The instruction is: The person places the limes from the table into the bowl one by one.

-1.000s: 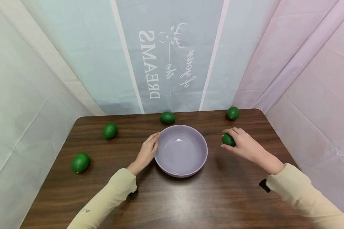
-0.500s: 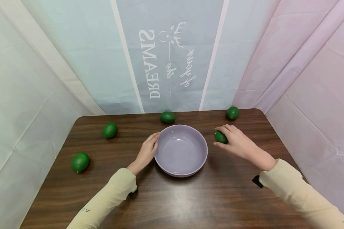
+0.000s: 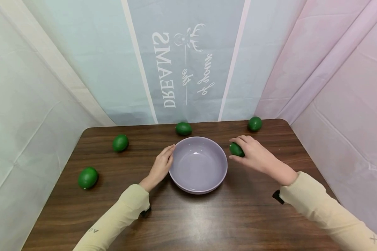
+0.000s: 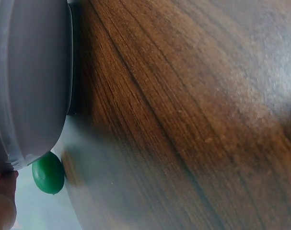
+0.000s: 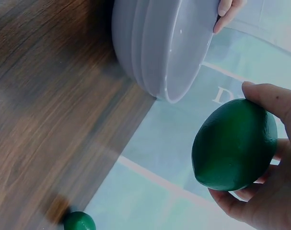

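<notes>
A lilac bowl [image 3: 198,167] stands in the middle of the dark wooden table [image 3: 204,223]. The left hand [image 3: 159,166] rests against its left rim with extended fingers; in the left wrist view only part of that hand shows beside the bowl's wall [image 4: 35,72]. My right hand [image 3: 251,155] grips a green lime [image 3: 236,150] just right of the bowl, above the table. From the right wrist, the lime [image 5: 235,144] sits between the thumb [image 5: 267,96] and the curled fingers, apart from the bowl [image 5: 155,43].
Other limes lie on the table: one behind the bowl [image 3: 183,129], one at the back right [image 3: 255,124], one at the back left [image 3: 120,143] and one at the left [image 3: 88,178]. Pale cloth walls [image 3: 188,62] enclose the back and sides.
The right hand has carried its lime leftward, nearer the bowl's right rim. The left hand, the bowl and the other limes keep their places.
</notes>
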The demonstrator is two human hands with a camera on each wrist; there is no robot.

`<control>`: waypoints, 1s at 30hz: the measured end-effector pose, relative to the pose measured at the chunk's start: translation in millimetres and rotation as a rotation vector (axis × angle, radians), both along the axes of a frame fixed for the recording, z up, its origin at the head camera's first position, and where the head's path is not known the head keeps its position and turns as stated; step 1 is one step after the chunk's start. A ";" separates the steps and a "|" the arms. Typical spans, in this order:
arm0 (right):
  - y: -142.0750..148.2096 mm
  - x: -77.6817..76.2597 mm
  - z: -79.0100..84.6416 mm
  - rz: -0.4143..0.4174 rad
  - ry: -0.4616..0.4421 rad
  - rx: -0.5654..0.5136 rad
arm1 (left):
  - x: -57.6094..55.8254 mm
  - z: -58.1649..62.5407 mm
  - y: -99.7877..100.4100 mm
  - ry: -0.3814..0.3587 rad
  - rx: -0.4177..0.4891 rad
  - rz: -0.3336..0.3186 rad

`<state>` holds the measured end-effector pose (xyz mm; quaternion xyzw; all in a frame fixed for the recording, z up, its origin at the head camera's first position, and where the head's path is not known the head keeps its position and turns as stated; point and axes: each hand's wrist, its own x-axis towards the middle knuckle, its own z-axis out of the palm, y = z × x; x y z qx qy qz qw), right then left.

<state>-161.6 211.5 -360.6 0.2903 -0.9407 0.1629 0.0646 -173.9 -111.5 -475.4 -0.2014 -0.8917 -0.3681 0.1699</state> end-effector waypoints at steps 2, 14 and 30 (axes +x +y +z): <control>-1.9 -0.5 0.2 0.009 0.005 0.000 | -0.2 0.3 -0.1 -0.006 -0.002 0.000; -14.5 -3.4 0.6 0.062 0.036 -0.009 | -1.2 1.9 -0.1 -0.003 0.009 -0.005; -31.2 -4.4 0.8 0.134 0.049 -0.005 | -2.2 5.2 -0.8 -0.006 0.014 -0.007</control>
